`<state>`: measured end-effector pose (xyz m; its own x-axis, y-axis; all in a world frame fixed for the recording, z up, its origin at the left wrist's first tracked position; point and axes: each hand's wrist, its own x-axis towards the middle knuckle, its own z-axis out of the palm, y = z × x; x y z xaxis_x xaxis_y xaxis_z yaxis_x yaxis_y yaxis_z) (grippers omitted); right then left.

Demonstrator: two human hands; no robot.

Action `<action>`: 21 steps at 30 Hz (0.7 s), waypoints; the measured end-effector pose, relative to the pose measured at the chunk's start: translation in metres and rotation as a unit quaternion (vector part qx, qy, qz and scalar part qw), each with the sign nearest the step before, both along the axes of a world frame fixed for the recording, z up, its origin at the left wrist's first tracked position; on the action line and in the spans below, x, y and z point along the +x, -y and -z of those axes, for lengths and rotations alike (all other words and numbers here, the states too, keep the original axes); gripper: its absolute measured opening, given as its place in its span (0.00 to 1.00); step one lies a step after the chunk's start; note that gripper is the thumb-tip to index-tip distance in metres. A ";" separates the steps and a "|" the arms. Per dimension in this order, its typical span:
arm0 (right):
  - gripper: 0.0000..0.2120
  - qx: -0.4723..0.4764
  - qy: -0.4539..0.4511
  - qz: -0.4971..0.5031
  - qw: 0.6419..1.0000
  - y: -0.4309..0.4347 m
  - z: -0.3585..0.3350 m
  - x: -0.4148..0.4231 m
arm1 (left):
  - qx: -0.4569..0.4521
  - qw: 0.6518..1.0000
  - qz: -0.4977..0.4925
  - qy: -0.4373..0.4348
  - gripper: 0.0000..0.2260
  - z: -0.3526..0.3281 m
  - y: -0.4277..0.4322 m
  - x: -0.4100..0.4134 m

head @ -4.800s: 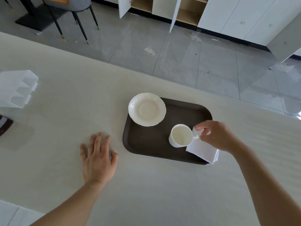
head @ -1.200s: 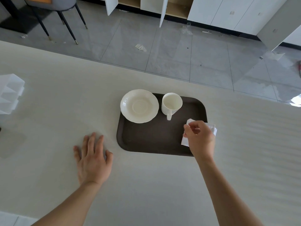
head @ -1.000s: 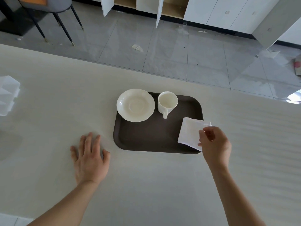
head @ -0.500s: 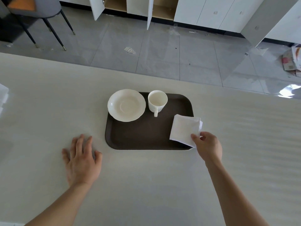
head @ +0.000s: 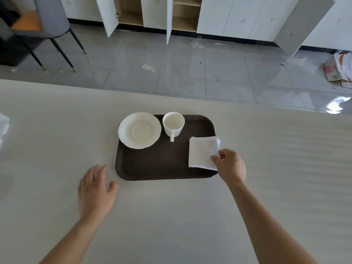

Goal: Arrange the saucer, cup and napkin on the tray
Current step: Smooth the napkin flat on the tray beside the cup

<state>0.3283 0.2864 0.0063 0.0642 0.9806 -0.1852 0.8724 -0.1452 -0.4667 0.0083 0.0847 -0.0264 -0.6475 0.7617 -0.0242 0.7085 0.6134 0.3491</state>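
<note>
i had the dark tray (head: 162, 168) lying flat on the pale table (head: 171, 216), right in front of me. the saucer (head: 139, 130) sat at the tray's far left corner, its left rim hanging a little past the tray's edge. the cup (head: 173, 123) stood upright just beside the saucer on its right, at the far edge of the tray, handle pointing back toward me, and it looked empty inside. the folded white napkin (head: 202, 153) lay on the right side of the tray, near the front, with its right edge reaching over the tray's rim. my right hand (head: 229, 165) was at the napkin's near right corner, thumb and fingertips pinched together on that corner. my left hand (head: 96, 189) was down on the table just left of the tray's front corner, palm down, fingers spread and holding nothing, a bit blurred. past the table i saw grey floor tiles, a chair (head: 47, 25) at the far left and white cabinets (head: 238, 16) with some doors standing open.
</note>
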 end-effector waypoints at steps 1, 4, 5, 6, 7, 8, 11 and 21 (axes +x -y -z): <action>0.08 -0.002 -0.001 -0.003 1.000 -0.001 0.000 -0.001 | 0.026 0.999 0.019 -0.003 0.23 -0.002 -0.003 0.008; 0.09 -0.008 -0.008 -0.005 1.000 -0.006 -0.001 -0.002 | 0.074 0.993 0.087 -0.023 0.20 -0.005 -0.015 0.036; 0.09 -0.009 -0.009 -0.006 1.000 -0.008 -0.001 -0.004 | 0.079 0.992 0.092 -0.028 0.20 -0.004 -0.019 0.042; 0.09 -0.010 -0.009 -0.007 1.000 -0.011 -0.001 -0.005 | 0.081 0.993 0.086 -0.029 0.18 -0.002 -0.022 0.045; 0.08 -0.010 -0.011 -0.009 1.000 -0.013 -0.001 -0.007 | 0.080 0.994 0.073 -0.029 0.18 0.000 -0.024 0.047; 0.07 -0.008 -0.011 -0.013 1.000 -0.016 -0.001 -0.009 | 0.078 0.995 0.061 -0.032 0.18 0.002 -0.026 0.048; 0.08 -0.001 0.003 -0.031 1.000 -0.020 0.000 -0.014 | 0.084 0.992 0.063 -0.069 0.17 0.004 -0.026 0.055; 0.12 0.068 -0.036 -0.080 0.994 -0.007 -0.005 0.012 | 0.115 0.957 0.263 0.042 0.16 -0.020 -0.091 0.135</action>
<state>0.3404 0.2936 0.0116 -0.1030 0.9935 -0.0483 0.8426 0.0614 -0.5350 0.1429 0.1759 -0.0062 -0.1766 0.9731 0.1477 0.8613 0.0801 0.5018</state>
